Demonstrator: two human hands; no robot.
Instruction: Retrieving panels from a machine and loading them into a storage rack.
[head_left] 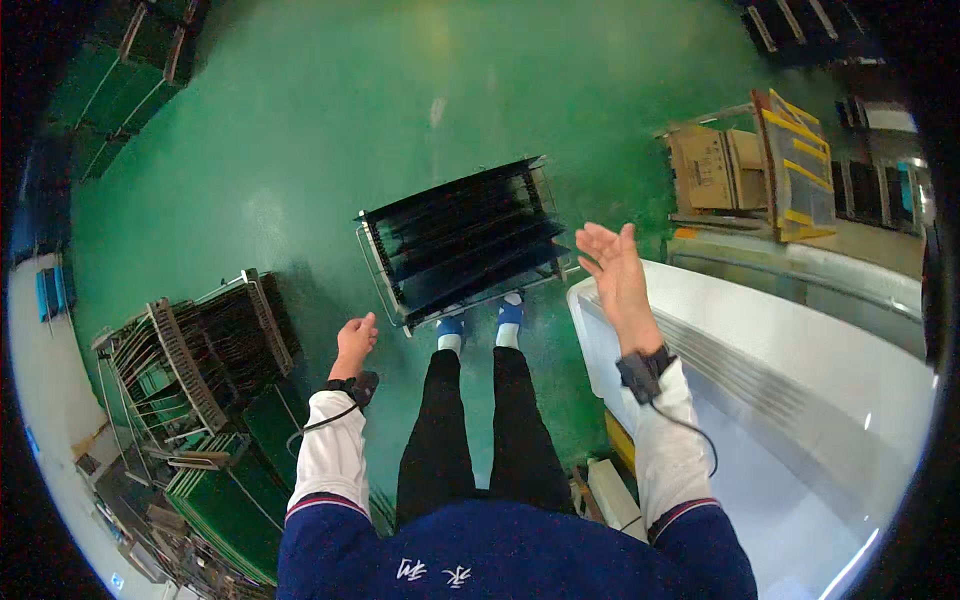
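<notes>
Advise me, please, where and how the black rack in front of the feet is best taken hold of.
Probably by the rack's two metal end frames, one hand per end, coming from outside. Their bars stand at the ends of the dark panels filling the middle. The rack lies slantwise, so the right end is farther forward.

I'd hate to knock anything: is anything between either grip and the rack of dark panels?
Nothing visible does. Green floor shows between the left grip and the rack of dark panels, and between the right grip and the rack's right end. A corner of the white tub shows just below that second gap, not across it.
</notes>
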